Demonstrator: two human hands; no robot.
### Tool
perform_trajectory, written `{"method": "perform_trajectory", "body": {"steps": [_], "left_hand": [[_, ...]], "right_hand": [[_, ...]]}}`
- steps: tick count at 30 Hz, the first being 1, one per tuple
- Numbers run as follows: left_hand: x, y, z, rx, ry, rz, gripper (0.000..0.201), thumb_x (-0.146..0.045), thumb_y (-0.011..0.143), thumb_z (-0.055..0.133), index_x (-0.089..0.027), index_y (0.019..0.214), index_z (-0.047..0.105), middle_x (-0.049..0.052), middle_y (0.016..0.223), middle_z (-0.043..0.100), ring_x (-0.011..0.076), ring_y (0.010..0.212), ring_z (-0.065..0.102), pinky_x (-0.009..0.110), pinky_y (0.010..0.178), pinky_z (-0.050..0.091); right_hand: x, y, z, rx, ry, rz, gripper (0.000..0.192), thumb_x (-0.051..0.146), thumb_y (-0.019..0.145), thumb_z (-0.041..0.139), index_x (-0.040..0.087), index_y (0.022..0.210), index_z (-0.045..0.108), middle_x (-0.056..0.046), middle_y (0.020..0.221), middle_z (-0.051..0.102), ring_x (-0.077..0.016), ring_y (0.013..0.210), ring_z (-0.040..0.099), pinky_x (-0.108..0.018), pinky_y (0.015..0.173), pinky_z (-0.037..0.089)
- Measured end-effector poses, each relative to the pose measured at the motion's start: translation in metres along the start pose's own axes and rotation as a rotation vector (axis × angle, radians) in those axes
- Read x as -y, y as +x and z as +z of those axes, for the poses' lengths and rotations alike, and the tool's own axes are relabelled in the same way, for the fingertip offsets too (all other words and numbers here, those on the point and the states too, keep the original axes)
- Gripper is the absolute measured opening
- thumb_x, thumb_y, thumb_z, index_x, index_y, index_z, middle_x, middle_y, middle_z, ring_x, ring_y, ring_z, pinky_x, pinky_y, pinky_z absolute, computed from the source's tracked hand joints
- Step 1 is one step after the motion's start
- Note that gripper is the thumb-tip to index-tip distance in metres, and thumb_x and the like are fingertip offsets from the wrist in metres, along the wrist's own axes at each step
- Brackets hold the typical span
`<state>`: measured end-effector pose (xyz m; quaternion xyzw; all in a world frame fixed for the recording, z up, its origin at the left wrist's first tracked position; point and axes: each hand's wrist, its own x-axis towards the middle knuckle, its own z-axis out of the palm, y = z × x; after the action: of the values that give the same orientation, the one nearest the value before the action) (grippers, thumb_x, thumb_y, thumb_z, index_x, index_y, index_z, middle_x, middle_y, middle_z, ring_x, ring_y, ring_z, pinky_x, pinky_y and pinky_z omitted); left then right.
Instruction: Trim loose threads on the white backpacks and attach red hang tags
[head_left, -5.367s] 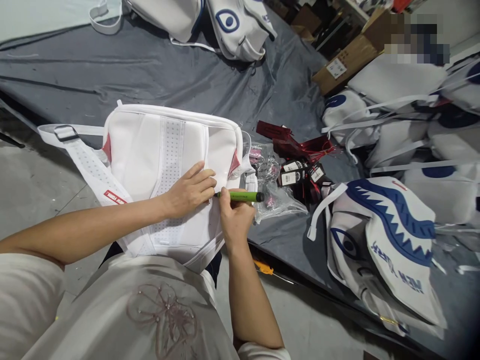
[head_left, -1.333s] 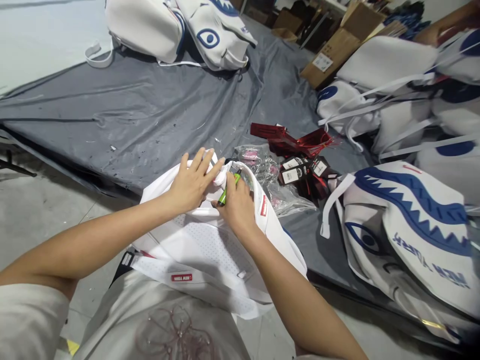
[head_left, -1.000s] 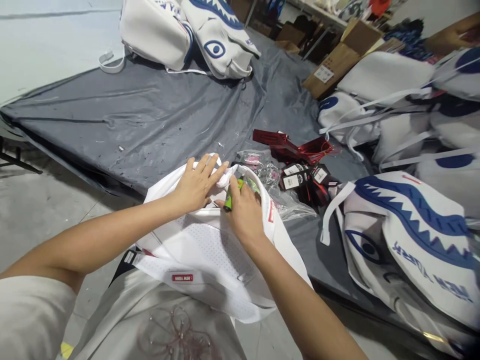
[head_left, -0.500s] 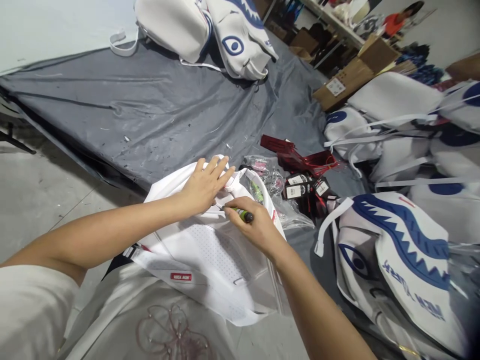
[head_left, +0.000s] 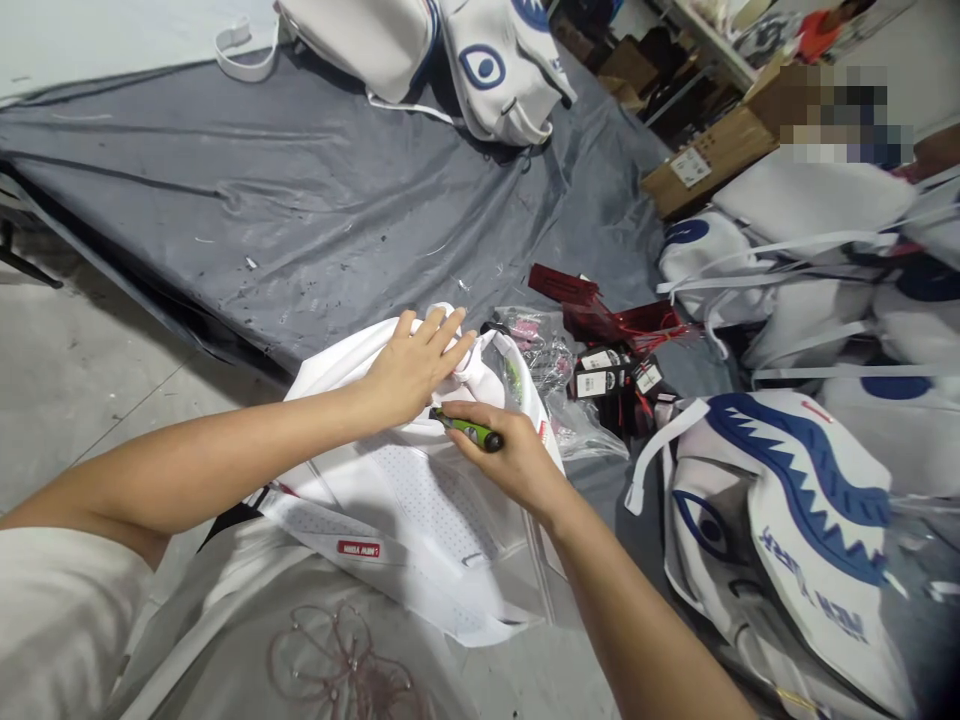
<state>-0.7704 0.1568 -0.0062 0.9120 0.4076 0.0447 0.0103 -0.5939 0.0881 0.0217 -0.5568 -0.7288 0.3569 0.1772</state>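
White backpack on the lap under both hands looks soft, light, floppy: left hand spread flat pinning its top edge, right hand pinching green pen; grip seams or straps.

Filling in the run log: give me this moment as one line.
left hand: flat on white bag | right hand: holds green pen, tip at bag | near: tags
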Motion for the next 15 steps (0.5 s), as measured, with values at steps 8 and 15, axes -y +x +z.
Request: {"method": "perform_trajectory", "body": {"steps": [8,15], "left_hand": [[0.0013,0.0001,0.0023,-0.024,0.02,0.012,0.081,-0.028,0.088,0.064,-0.013,0.157,0.024,0.019,0.166,0.018,0.0355,0.149,0.022,0.055,0.114,0.029],[0.0019,0.0002,0.0046,-0.023,0.007,0.012,0.084,-0.026,0.085,0.065,-0.013,0.158,0.023,0.019,0.167,0.017,0.0354,0.15,0.021,0.055,0.114,0.028]], "right_hand": [[0.007,-0.0011,0.0034,-0.008,-0.035,-0.01,0.026,0.021,0.086,0.061,0.018,0.108,0.076,-0.008,0.11,0.076,-0.023,0.103,0.072,-0.034,0.095,0.055],[0.009,-0.0004,0.004,0.007,-0.058,0.013,0.026,0.018,0.085,0.061,0.018,0.106,0.076,-0.007,0.106,0.077,-0.0225,0.099,0.073,-0.032,0.091,0.055]]}}
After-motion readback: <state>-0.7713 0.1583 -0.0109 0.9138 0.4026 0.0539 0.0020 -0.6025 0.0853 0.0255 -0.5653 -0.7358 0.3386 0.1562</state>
